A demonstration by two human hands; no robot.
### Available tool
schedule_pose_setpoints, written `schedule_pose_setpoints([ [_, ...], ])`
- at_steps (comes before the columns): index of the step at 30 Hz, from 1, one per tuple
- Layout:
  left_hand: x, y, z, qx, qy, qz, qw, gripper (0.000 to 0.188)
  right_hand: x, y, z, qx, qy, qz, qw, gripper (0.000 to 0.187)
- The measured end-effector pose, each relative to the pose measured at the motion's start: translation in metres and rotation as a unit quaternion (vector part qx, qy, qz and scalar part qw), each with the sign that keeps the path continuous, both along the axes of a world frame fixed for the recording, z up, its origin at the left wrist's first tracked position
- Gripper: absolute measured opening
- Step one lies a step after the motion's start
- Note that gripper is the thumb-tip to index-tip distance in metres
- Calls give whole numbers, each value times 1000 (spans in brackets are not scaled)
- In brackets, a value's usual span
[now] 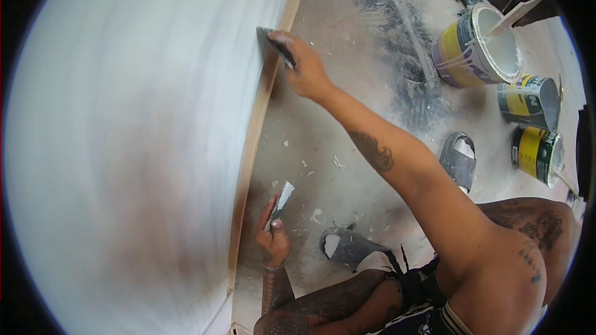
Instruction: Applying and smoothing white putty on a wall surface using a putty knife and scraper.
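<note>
The right hand (304, 68) is gripping a dark scraper (273, 42) against the white panel (124, 149). The left hand (273, 236) is clasping a small putty knife (282, 201). Leaning too hard near the wooden edge (257, 124) could be gouging the coat, I judge.

A white panel (124, 149) fills the left; three paint cans (478, 43) stand far right, with two sandals (459, 160) on the floor (347, 105) between.

Dusty concrete floor (347, 118), paint cans (478, 46) beyond.
</note>
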State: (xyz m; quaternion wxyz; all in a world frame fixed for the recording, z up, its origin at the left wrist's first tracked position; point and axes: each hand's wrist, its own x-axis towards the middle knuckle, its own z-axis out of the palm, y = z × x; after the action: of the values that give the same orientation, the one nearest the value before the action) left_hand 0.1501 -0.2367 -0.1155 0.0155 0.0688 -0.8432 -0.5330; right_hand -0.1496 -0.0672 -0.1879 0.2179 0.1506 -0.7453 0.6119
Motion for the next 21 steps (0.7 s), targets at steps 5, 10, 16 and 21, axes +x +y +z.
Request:
schedule_pose_setpoints([
  [5,44,-33,-33,68,-81,135,985,50,48,-23,6,-10,-42,39,998,69],
  [10,34,-18,-8,283,15,276,918,42,101,-56,-1,-2,-64,45,997,66],
  [16,32,-21,16,499,6,338,798,31,172,-95,7,-29,-128,92,987,66],
  [21,41,-42,0,570,-60,404,713,34,202,-86,6,-89,-121,200,968,76],
])
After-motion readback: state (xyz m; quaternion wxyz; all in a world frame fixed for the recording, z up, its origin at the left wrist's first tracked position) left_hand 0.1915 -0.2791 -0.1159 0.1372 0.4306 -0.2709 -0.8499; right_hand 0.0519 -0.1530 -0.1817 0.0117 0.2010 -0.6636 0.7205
